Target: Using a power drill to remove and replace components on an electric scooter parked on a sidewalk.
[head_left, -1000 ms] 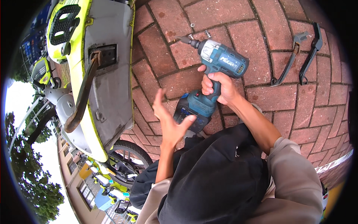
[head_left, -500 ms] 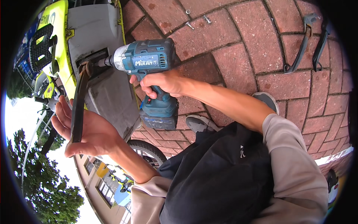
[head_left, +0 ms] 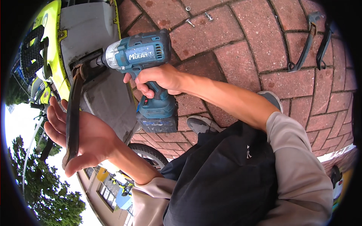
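My right hand (head_left: pixel 160 80) grips a blue-and-black cordless impact wrench (head_left: pixel 141 52) by its handle, the index finger in front at the trigger. The wrench's socket end reaches into a recess in the grey panel (head_left: pixel 109 98) of a yellow-and-grey vehicle. From beside that recess a dark metal bar (head_left: pixel 73 116) with a rusty end runs down across my left palm. My left hand (head_left: pixel 92 135) is open, its fingers stretched out behind the bar and the thumb near its lower end. The bolt or nut inside the recess is hidden.
Several small bolts and nuts (head_left: pixel 190 22) lie on the red brick paving (head_left: pixel 241 66). Two more dark bars (head_left: pixel 303 51) rest on the bricks at the far right. A wheel (head_left: pixel 149 154) shows below the panel. My shoes (head_left: pixel 203 123) are on the bricks nearby.
The impact wrench and my right hand have shifted left and slightly up in the picture, along with the panel. My left hand and the bar's lower end have moved left and down.
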`<state>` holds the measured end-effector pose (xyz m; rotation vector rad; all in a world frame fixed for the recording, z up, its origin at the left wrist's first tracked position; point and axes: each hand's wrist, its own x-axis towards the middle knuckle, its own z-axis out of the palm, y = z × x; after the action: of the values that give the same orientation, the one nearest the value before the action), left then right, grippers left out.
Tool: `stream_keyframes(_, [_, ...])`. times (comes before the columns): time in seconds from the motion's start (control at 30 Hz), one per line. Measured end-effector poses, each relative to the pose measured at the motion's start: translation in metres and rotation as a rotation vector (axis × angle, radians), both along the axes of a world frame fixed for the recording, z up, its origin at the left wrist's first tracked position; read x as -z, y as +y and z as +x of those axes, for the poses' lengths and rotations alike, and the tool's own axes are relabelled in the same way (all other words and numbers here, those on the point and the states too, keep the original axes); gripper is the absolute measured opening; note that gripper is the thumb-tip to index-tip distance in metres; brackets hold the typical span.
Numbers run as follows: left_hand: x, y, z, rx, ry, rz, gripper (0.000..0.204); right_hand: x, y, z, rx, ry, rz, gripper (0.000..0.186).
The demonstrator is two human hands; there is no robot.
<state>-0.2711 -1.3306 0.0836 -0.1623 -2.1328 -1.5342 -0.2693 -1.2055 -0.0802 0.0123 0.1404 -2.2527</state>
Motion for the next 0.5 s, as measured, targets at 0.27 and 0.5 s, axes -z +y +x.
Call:
stream_keyframes(0.27, [-0.001, 0.001, -0.001, 0.007, 0.017, 0.037, 0.109, 0.002, -0.002, -0.002, -0.013, 0.017, 0.006, 0.034])
stream_keyframes(0.5, [-0.001, -0.012, -0.003, 0.102, 0.014, 0.029, 0.101, -0.011, -0.002, 0.002, 0.065, 0.128, 0.242, 0.027])
